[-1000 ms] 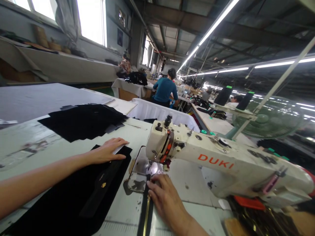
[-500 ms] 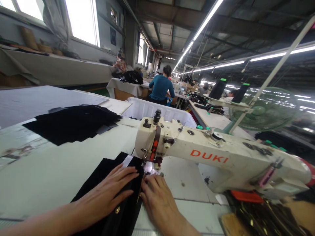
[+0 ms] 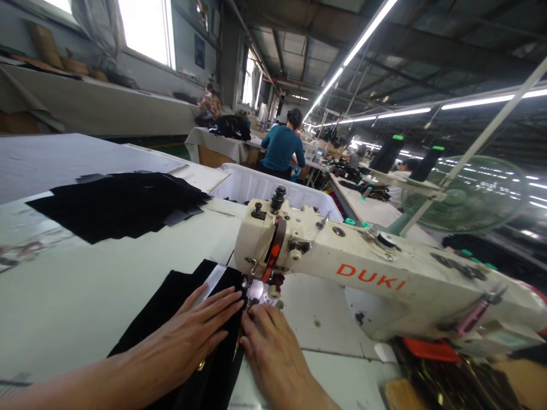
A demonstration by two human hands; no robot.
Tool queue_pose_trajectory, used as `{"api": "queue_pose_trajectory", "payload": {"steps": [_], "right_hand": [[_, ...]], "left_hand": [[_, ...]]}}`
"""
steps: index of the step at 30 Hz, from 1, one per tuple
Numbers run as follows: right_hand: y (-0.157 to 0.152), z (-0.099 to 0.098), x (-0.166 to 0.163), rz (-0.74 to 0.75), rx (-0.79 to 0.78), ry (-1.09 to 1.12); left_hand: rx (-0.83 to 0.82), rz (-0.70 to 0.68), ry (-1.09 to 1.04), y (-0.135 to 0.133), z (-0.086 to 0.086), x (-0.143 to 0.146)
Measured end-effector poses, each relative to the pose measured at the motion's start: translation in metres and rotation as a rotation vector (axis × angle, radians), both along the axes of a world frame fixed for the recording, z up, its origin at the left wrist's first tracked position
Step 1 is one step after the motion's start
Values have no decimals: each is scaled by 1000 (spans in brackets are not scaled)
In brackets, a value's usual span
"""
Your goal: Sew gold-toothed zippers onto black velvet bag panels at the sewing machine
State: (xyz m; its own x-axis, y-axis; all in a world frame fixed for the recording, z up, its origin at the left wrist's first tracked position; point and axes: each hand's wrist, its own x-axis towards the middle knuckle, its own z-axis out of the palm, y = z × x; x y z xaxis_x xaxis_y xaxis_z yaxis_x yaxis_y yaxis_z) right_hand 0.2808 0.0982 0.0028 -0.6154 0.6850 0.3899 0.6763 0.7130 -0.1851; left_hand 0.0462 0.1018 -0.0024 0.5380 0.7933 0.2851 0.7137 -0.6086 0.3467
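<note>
My left hand [image 3: 188, 336] lies flat, fingers stretched out, on a black fabric piece [image 3: 171, 296] that reaches up to the needle of a cream DUKI sewing machine [image 3: 367, 273]. My right hand [image 3: 273, 353] rests palm down just right of it, fingertips pressing the fabric's edge close to the presser foot [image 3: 252, 290]. A small gold fitting shows on the fabric under my left palm. The two hands almost touch at the fingertips.
A stack of black cut pieces [image 3: 119, 202] lies at the far left of the table. A white plastic bin [image 3: 273, 185] stands behind the machine. A green fan [image 3: 465, 196] is at right. Other people work at tables further back.
My left hand slid the black fabric rightwards from the table's left to the needle, meeting my right hand. In the last half second both hands barely moved.
</note>
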Motion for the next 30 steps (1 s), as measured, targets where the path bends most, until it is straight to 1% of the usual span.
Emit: {"api": "queue_pose_trajectory", "payload": {"steps": [4,8,12,14,17,20,22,24,27,30], "right_hand": [[0,-3,0,-13,31,-14],[1,-5,0,-19,35,-15],[0,-1,0,5,27,-12],[2,3,3,23,-4,-3],[7,8,8,55,-98,74],[13,8,12,-8,-104,117],[15,6,12,-42,-83,74],[14,4,10,-40,-78,21],[13,-1,8,-55,-44,-35],[13,-5,7,-79,-2,-80]], "left_hand": [[1,-17,-7,0,7,0],[15,-25,-14,2,9,2],[28,-31,-7,3,11,3],[37,-34,-1,3,13,3],[56,-41,6,3,17,3],[149,-58,35,4,21,4],[234,-67,60,4,22,5],[284,-81,79,4,22,4],[305,-112,86,6,18,3],[298,-107,67,10,13,2]]}}
